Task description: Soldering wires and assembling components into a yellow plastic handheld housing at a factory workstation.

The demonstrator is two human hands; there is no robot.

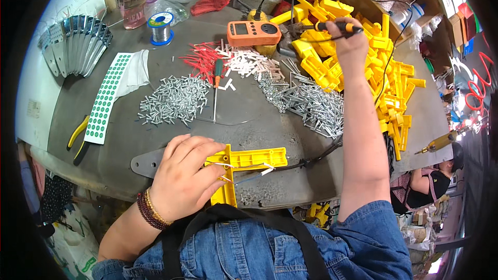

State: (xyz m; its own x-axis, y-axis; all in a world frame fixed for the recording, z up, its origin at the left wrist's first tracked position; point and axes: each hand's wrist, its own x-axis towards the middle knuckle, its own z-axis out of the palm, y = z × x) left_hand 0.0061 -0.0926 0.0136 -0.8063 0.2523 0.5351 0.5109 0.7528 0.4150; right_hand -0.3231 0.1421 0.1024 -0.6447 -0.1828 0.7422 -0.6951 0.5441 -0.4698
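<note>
My left hand holds down a yellow T-shaped plastic housing half at the near table edge. Its thumb side and fingertips press on the housing's left part. Thin wires with white sleeves lie in and across the housing. A flat grey metal plate with holes sticks out left from under that hand. Far to the right, my right hand is closed round the black-and-orange handle of a soldering iron. The iron points left, beside an orange meter-like device with a small screen.
Yellow plastic parts heap up on the right. Piles of screws and longer bolts lie mid-table, with a screwdriver between. A solder spool, sticker sheet, pliers and pink tumbler stand left. Behind, right, sits another person.
</note>
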